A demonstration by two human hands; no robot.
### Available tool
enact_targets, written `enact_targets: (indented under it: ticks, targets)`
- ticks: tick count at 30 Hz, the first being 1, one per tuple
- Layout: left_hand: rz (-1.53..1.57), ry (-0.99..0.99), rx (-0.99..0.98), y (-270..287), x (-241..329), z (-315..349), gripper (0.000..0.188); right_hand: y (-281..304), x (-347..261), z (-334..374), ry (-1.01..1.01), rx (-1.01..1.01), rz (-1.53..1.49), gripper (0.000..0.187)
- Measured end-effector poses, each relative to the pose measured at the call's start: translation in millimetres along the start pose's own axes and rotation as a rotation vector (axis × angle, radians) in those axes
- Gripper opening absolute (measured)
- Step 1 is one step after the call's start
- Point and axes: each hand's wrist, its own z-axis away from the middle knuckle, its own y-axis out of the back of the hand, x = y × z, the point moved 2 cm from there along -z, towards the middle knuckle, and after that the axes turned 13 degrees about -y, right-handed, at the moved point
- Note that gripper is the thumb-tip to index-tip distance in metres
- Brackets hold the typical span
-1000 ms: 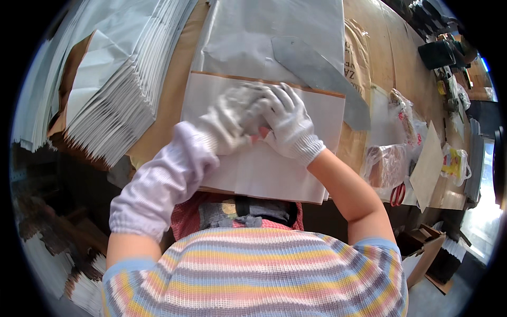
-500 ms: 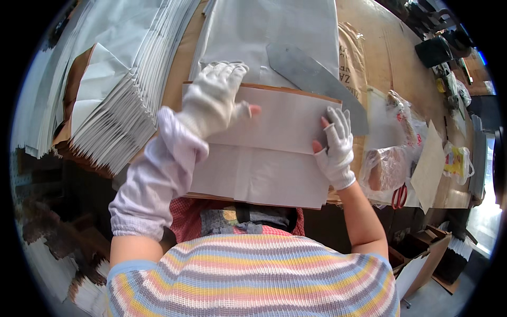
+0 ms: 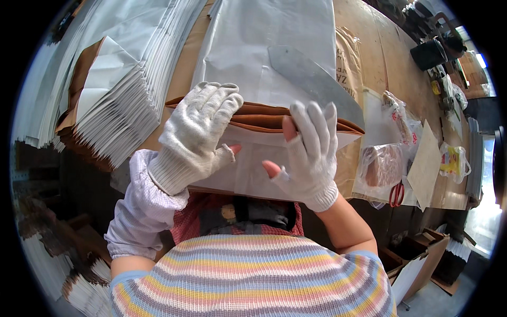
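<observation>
In front of me lies a white paper sack (image 3: 248, 166), its far end spread into folds that show the brown inner layers. My left hand (image 3: 193, 132), in a white knit glove with the thumb tip bare, rests on the left part of that folded end, fingers extended. Over the right part is my right hand (image 3: 311, 150), gloved the same way, with fingers stretched and bare fingertips showing. Neither hand is closed around anything. Just beyond the sack, a flat grey pointed plate (image 3: 317, 79) lies across a pile of white sacks (image 3: 243, 39).
A thick fanned stack of white sacks (image 3: 119, 100) fills the left of the table (image 3: 377, 58). To the right are a brown printed sack (image 3: 346, 53), clear plastic bags (image 3: 383, 164), red-handled scissors (image 3: 396, 194) and a pale sheet (image 3: 422, 169). A cardboard box (image 3: 428, 259) stands below at right.
The sack's far end has gone from flat to spread, baring brown folds. My right hand has moved left and inward over it; my left hand has come slightly nearer to me.
</observation>
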Motion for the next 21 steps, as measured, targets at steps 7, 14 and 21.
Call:
enact_targets:
  ticks: [7, 14, 21]
  targets:
    - [0.070, 0.028, -0.042, 2.4, -6.2, -3.9, 0.072, -12.2, -2.1, -16.1, 0.058, 0.021, -0.026, 0.043]
    - [-0.293, 0.385, -0.684, -22.0, -29.5, -94.7, 0.068, -12.9, -24.5, 17.2, 0.068, -0.005, 0.074, 0.017]
    - [-0.684, -0.506, 0.038, -65.5, -4.1, -19.9, 0.030, 25.8, 56.1, 82.6, -0.307, 0.105, -0.527, 0.069]
